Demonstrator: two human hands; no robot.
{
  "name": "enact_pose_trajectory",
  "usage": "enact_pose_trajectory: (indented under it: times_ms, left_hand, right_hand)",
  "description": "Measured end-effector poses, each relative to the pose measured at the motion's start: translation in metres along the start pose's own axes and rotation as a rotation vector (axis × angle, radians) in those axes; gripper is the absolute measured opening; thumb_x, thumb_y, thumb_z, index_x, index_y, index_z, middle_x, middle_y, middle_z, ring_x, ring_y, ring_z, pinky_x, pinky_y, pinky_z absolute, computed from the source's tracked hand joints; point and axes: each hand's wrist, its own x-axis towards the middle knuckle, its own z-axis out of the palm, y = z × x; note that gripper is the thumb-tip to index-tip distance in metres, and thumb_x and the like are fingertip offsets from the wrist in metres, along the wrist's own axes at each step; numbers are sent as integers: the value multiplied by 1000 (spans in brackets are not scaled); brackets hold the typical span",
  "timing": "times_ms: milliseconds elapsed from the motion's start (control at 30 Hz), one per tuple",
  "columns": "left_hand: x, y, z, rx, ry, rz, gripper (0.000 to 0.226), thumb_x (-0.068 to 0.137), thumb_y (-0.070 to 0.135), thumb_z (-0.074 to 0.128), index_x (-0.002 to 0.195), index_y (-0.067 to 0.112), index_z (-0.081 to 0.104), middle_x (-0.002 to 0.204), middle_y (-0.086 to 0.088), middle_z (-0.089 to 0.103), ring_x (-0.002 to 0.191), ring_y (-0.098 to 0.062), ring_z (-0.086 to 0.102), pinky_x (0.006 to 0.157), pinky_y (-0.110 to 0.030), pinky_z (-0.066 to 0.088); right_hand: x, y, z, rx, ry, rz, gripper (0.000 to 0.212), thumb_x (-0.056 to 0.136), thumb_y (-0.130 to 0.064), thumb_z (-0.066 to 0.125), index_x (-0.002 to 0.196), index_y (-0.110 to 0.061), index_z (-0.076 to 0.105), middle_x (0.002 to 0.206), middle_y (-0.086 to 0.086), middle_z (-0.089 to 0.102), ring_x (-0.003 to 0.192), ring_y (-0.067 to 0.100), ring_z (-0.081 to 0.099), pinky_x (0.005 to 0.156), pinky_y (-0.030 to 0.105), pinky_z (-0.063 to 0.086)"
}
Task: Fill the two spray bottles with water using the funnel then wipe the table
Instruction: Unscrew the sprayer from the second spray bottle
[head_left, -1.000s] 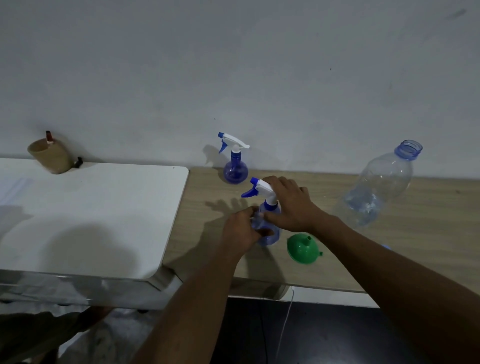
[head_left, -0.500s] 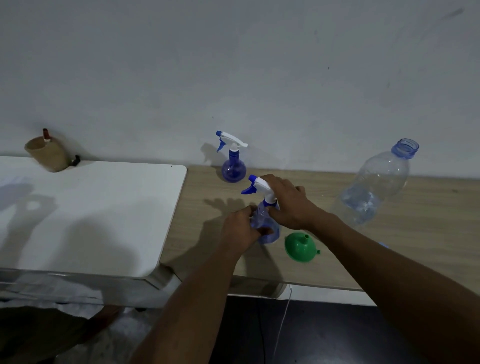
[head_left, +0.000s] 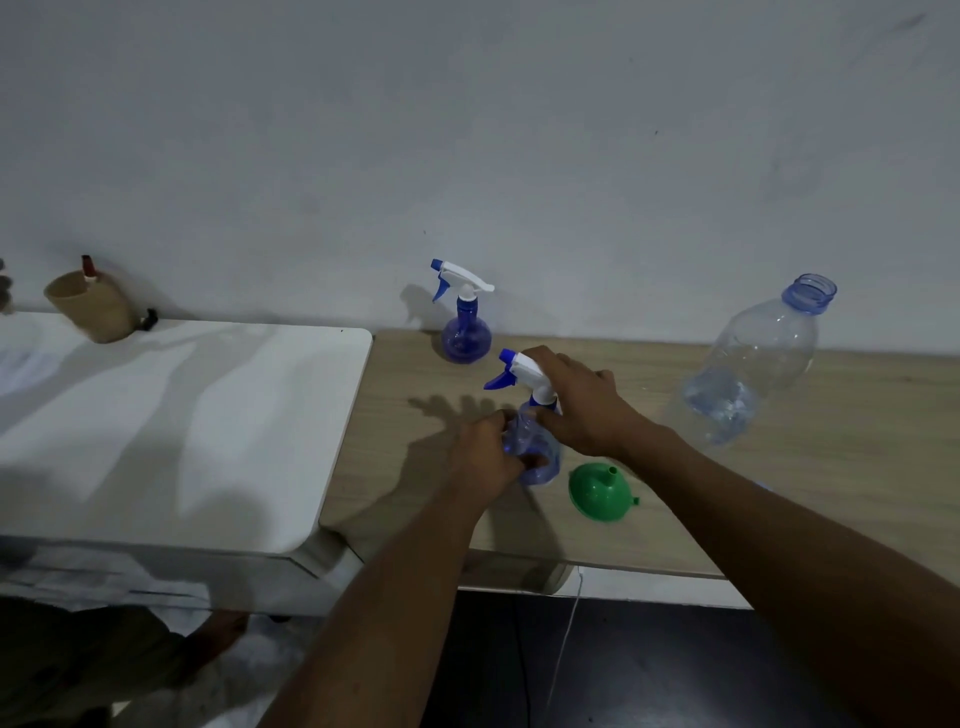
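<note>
Gripping a small translucent blue plastic spray bottle (head_left: 535, 449) with both hands, a person works at a pale wooden worktop (head_left: 831, 467) set against a plain grey-white wall. The bottle has a round, bulb-shaped body, a narrow neck and a white trigger head with a blue nozzle and blue trigger. It stands near the front middle of the worktop. Its long axis is close to upright, and the nozzle points left.

The left hand (head_left: 485, 457) wraps the bulb from the left, fingers curled round it. The right hand (head_left: 582, 405) reaches over the trigger head from the right, fingers and thumb curled round the neck just under the white head.

Just right of the bottle, near the front edge, a bright green plastic funnel (head_left: 597, 493) rests on its wide mouth, spout pointing up. A second blue spray bottle (head_left: 466, 335) of the same kind stands upright farther back, close to the wall, nozzle also pointing left, apart from both hands. Well to the right stands a large clear plastic water bottle (head_left: 753, 374) with an open blue mouth and a little water in its lower part.

A white worktop (head_left: 182, 415) with rounded corners adjoins on the left, and a tan cup (head_left: 96, 312) sits at its back edge.
</note>
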Motion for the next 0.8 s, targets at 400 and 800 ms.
enact_pose_trajectory:
  times_ms: [400,800]
  left_hand:
    - [-3,6,-3,54,4,20,63,68,46,87,121,18,64,111,2,72,99,-17,68,88,-43,56]
    - [-2,6,-10,124,-3,-8,59,63,51,82,113,26,64,103,5,73,93,-17,69,82,-41,57]
  right_hand:
    - [-4,-3,-11,87,-109,46,81,76,-26,72,145,-31,30,126,0,53,108,26,49,92,45,39]
    - [13,-19,-70,124,-92,-22,34,88,-16,70,119,-19,56,107,1,65,94,22,65,77,31,51]
